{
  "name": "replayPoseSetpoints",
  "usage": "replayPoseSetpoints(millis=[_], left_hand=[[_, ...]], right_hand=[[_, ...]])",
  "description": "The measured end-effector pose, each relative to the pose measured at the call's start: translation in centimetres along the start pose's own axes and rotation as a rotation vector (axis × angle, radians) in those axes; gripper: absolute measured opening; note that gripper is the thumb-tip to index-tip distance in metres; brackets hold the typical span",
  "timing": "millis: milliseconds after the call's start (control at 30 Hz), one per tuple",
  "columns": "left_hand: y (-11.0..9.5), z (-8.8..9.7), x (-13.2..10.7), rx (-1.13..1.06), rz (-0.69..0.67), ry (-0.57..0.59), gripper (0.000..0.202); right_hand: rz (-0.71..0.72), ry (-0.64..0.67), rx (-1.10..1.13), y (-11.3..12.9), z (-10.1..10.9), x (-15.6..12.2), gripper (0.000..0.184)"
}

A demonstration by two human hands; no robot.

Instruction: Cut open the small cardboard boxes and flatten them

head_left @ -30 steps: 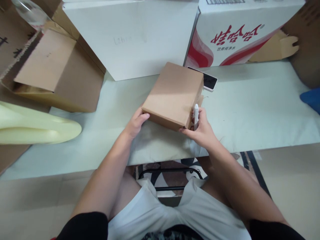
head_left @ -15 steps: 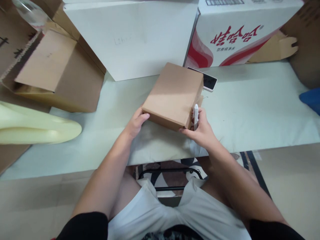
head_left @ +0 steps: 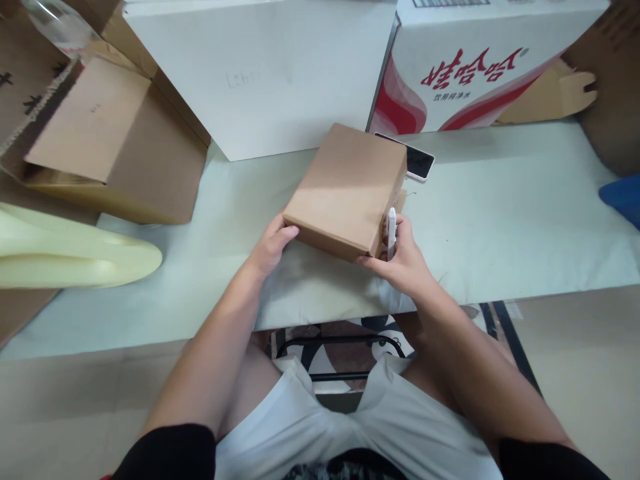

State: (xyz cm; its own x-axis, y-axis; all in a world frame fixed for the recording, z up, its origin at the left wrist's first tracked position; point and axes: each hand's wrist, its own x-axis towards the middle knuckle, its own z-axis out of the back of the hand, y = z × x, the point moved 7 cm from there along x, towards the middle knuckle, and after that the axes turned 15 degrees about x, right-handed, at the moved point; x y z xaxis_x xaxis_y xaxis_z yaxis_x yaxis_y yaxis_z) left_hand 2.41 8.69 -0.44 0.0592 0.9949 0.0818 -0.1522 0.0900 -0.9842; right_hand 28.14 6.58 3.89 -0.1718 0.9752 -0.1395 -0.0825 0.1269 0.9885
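A closed brown cardboard box is held at a slant over the pale green tabletop. My left hand grips its near left corner, thumb along the front side and fingers hidden underneath. At the near right corner, my right hand presses its thumb to the front edge. A slim white object, perhaps a box cutter, stands upright between the fingers of that hand; its lower part is hidden. Behind the box lies a phone with a dark screen, partly covered by it.
A large white box and a white-and-red water carton stand along the back. At the left are an open cardboard box and a pale yellow curved object. Something blue shows at the right edge.
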Motion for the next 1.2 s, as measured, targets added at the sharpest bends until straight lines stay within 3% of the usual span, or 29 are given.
replayPoseSetpoints(millis=[233,467,733,1033,1200], left_hand=[[-0.07,0.08,0.07,0.086,-0.001,-0.03,0.058],[-0.37,-0.21,-0.23,0.246,-0.04,-0.131,0.047],[-0.5,-0.26,-0.24,0.337,-0.066,-0.135,0.047],[-0.11,-0.23,-0.24,0.166,-0.003,-0.15,0.048],[-0.84,-0.48,0.07,-0.087,0.051,-0.085,0.061]], right_hand=[[0.021,0.005,-0.03,0.06,-0.14,-0.08,0.068],[0.04,0.001,-0.053,0.03,-0.41,-0.17,0.064],[0.022,0.001,-0.051,-0.66,-0.24,-0.04,0.066],[0.023,0.023,-0.047,-0.12,-0.39,-0.04,0.066],[0.013,0.009,-0.037,-0.11,-0.34,-0.1,0.066]])
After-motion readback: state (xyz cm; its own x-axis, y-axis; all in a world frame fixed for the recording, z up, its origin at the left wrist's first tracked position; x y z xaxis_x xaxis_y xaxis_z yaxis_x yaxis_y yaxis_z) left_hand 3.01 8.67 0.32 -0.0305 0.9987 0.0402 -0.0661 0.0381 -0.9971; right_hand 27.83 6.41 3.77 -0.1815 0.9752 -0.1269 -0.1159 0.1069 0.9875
